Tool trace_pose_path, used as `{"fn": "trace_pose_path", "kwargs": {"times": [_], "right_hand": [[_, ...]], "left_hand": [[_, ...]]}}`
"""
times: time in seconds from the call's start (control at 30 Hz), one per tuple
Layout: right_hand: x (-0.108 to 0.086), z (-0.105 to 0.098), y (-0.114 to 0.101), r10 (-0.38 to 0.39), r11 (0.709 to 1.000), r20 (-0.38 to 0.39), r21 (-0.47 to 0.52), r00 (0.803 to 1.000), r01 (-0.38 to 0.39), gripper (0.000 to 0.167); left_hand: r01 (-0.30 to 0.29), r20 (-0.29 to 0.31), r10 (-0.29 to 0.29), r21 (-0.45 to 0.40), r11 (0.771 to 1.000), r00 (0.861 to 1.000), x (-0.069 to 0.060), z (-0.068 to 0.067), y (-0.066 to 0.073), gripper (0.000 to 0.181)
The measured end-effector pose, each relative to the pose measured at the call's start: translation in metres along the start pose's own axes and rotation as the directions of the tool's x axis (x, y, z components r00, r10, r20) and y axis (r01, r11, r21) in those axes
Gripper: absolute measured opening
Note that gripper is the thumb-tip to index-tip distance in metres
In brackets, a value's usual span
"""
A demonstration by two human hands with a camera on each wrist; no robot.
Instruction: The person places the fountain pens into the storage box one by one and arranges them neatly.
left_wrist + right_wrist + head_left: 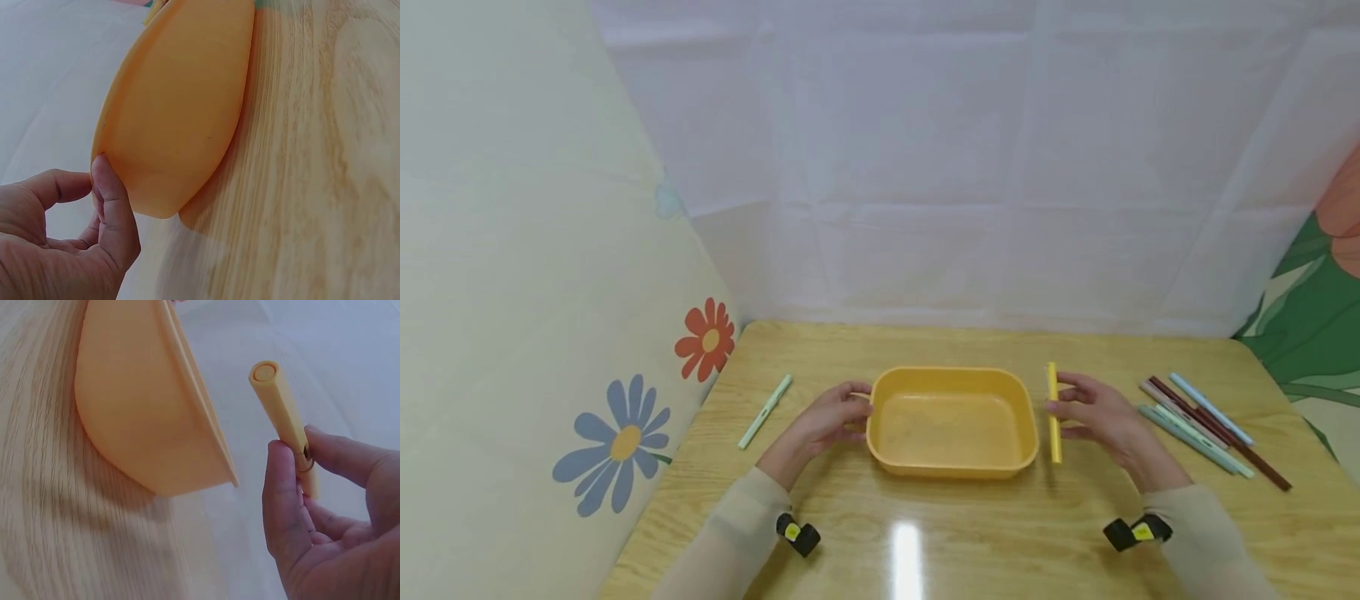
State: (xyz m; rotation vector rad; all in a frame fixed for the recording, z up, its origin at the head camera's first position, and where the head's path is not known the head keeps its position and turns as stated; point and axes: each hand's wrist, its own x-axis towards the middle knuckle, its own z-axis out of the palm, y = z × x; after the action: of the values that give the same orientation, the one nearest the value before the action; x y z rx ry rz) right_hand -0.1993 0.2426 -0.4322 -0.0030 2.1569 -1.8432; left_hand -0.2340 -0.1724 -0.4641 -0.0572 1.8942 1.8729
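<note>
A yellow plastic tub stands on the wooden table, its inside bare in the head view. At its left end my left hand pinches the rim; the left wrist view shows thumb and finger on the tub's edge. Just off the tub's right end, my right hand grips a yellow marker pen between thumb and fingers. The pen is held above the table. Its round end faces the right wrist camera, and the tub wall is a little apart from it.
Several pens, among them a light blue pen and a dark brown pen, lie in a loose group at the right. A pale green pen lies alone at the left. White cloth hangs behind the table.
</note>
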Motion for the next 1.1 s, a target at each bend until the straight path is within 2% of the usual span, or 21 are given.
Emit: {"fn": "trace_pose_path", "kwargs": {"times": [0.63,1.1], "right_hand": [[0.013,0.034,-0.013,-0.019,0.999,0.061,0.029,0.998,0.018,0.071],[0.024,0.057,-0.017,-0.01,0.999,0.098,0.04,0.995,0.006,0.069]], "left_hand": [[-0.008,0.025,0.008,-0.003,1.0,1.0,0.002,0.005,-0.003,0.045],[-0.003,0.001,0.003,-0.013,1.0,1.0,0.002,0.008,-0.001,0.044]]}}
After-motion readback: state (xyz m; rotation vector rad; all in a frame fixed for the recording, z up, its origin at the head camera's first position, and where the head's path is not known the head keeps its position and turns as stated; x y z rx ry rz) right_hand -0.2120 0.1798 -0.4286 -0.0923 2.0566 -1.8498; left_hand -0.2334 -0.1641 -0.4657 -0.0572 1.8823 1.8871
